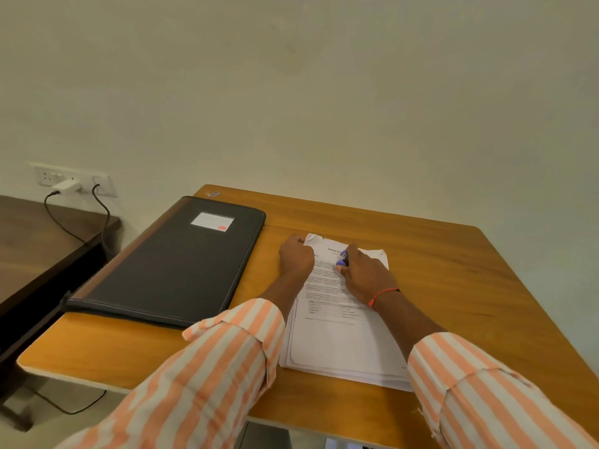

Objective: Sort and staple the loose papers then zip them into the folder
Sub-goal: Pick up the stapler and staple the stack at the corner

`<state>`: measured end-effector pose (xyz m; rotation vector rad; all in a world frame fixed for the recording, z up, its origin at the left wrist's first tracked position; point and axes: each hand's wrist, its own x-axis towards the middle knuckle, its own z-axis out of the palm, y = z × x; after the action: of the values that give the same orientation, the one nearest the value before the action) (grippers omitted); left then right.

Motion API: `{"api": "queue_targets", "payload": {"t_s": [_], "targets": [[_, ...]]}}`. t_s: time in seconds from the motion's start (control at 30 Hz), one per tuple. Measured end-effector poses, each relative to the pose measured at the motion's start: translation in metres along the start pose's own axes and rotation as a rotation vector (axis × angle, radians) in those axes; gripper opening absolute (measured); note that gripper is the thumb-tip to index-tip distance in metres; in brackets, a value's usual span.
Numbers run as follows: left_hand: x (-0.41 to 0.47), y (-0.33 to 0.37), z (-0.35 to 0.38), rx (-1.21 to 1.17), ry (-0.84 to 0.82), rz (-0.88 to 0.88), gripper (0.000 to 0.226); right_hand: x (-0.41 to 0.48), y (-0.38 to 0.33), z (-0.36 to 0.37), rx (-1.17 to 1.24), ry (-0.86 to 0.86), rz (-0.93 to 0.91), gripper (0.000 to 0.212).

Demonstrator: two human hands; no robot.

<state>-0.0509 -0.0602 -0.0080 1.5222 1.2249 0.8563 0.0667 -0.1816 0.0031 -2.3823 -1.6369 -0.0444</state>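
Papers (337, 328) lie stacked at the table's (453, 270) centre; their 11 o'clock corner is pinched by the left hand (296, 256), a stapler (342, 258) clasped in the right hand (364, 273). Uneven edges risk a staple missing lower sheets.

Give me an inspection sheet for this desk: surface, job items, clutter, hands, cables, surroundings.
Surface: wooden table, a small sticker at its far left corner.
Job's things: paper stack lies flat, top left corner curled; black folder lies closed to its left, apart from it; blue stapler mostly hidden.
Clutter: nothing seen.
Grippers: left hand grips the stack's top left corner; right hand is closed on the stapler, over the top of the page.
Cables: two dark cables run down from a wall socket, one from a white charger; another lies on the floor.
Surroundings: plain wall; dark side table to the left.
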Motion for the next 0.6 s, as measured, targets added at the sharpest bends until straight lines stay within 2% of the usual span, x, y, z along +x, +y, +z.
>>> {"api": "queue_targets", "payload": {"t_s": [0.1,0.17,0.27,0.37,0.5,0.6], "targets": [[-0.002,-0.006,0.004,0.132,-0.038,0.126,0.039,-0.005,0.007,0.012,-0.001,0.017,-0.005,0.034],[-0.004,-0.012,0.005,0.316,-0.026,0.248,0.048,-0.006,0.011,0.017,-0.003,0.055,-0.01,0.034],[-0.007,-0.019,0.004,0.59,-0.022,0.426,0.043,-0.005,0.012,0.018,0.001,0.056,-0.016,0.035],[-0.003,-0.022,-0.002,0.632,-0.064,0.424,0.031,-0.003,0.011,0.017,-0.016,0.026,-0.023,0.039],[0.001,-0.021,-0.016,0.711,-0.125,0.471,0.033,0.0,0.009,0.01,-0.02,-0.019,-0.044,0.035],[0.006,-0.015,-0.032,0.822,-0.17,0.538,0.036,0.009,0.007,0.001,-0.059,0.03,-0.085,0.034]]}}
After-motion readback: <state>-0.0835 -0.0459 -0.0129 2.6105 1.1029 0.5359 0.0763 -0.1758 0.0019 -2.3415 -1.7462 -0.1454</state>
